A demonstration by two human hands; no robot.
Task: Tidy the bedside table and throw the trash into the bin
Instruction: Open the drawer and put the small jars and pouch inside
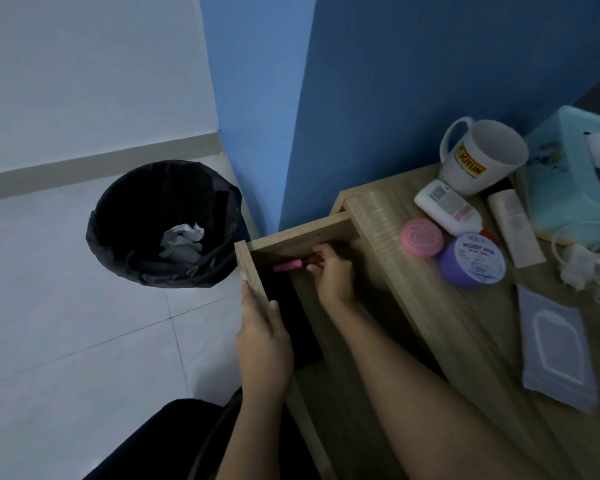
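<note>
The wooden bedside table (440,327) has its drawer (253,271) pulled open toward the left. My left hand (264,344) grips the drawer's front panel from above. My right hand (333,271) reaches inside the drawer and holds a pink tube (291,264) that lies level, pointing left. A bin (163,223) lined with a black bag stands on the floor left of the drawer, with crumpled white paper (182,237) inside.
On the tabletop are a white mug (482,157), a white bottle (447,207) lying down, a pink tin (422,238), a purple jar (473,259), a cream tube (515,226), a teal tissue box (568,174), a white charger with cable (581,261) and a wipes pack (556,348). A blue wall stands behind.
</note>
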